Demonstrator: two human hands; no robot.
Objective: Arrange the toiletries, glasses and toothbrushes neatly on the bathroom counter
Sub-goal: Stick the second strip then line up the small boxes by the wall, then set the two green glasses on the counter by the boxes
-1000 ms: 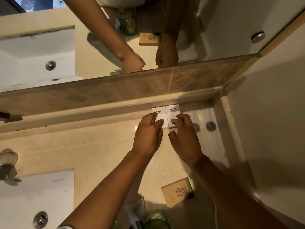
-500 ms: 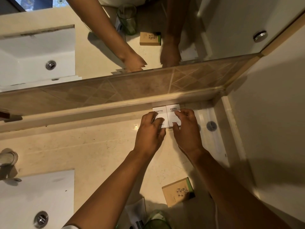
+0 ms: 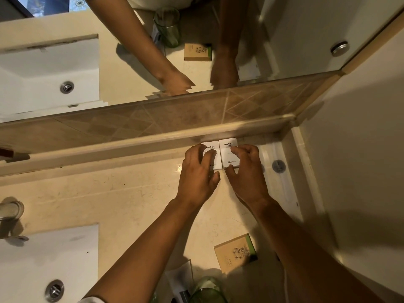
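Hands first, in the only view, from the head camera: the left hand (image 3: pixel 197 176) lies on the left white box (image 3: pixel 213 157) marked HOTEL, fingers spread over its face, pressing rather than clenched around it. The right hand (image 3: pixel 246 171) has its fingers curled over the right white box (image 3: pixel 228 153) and its thumb at the near edge, a light pinch-like grip on that box. A second ago the right hand sat lower, at the near edge of its box; since then it has slid up over the box and further hidden the white packets to the right. The two boxes now stand touching side by side, backs against the ledge under the mirror, so this pair looks all but squared and the hands could soon go for other items.

By count: two white boxes; one tan box (image 3: pixel 235 252) with a green stripe, lying skewed on the tabletop (image 3: pixel 109 193) near the person; one green glass (image 3: pixel 207 290) at the bottom edge, partly cut off; one flat white packet (image 3: pixel 181 276) beside it. The white sachets (image 3: pixel 275 162) in the corner are too washed out to count. Toothbrushes I cannot make out. The sink (image 3: pixel 43 259) lies to the left.
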